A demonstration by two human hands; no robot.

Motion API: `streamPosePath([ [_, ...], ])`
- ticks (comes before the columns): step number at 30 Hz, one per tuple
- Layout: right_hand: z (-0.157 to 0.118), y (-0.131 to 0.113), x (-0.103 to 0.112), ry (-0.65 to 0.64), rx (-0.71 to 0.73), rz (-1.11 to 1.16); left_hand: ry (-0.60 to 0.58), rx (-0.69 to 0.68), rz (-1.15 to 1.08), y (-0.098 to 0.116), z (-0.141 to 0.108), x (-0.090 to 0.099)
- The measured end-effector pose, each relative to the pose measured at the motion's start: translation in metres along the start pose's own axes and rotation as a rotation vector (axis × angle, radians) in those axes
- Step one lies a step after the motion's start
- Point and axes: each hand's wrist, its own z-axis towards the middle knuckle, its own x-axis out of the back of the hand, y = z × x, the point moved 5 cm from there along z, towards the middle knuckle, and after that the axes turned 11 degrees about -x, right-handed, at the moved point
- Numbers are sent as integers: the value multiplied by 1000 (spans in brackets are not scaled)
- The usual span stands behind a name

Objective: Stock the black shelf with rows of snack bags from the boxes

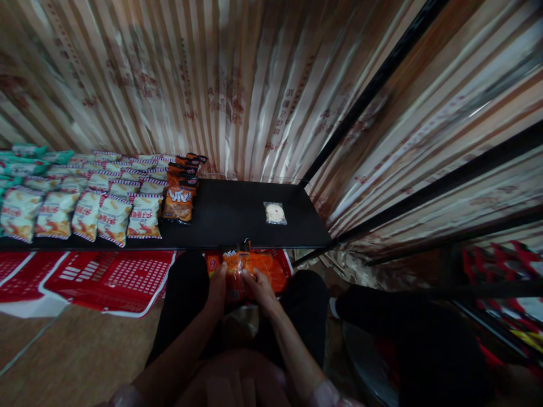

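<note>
Between my knees, my left hand [217, 288] and my right hand [261, 289] grip an orange snack bag [238, 268] from its two sides. Its dark top edge points toward the black shelf [231, 212]. Beneath and behind it, more orange packaging [271, 270] fills a red container, partly hidden by my hands. On the shelf, a short row of orange-and-black snack bags [178, 202] stands upright. To their left are several rows of pale snack bags [144, 216] with striped edges.
A small clear packet with a round pale item [275, 213] lies on the shelf's right part. Green bags [25, 165] stand far left. Red baskets [110, 277] sit under the shelf. Black metal bars [373, 82] slant at right. Another person's dark-clothed leg [382, 316] is beside me.
</note>
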Motion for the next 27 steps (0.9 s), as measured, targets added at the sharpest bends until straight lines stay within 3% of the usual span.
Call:
streamPosePath([
  [9, 0, -9, 0, 36, 41, -36, -128, -115, 87, 11, -23, -1],
  [19, -7, -20, -11, -21, 54, 56, -60, -256, 219, 11, -11, 4],
  [27, -12, -16, -21, -80, 52, 162, 0, -194, 175, 17, -6, 6],
])
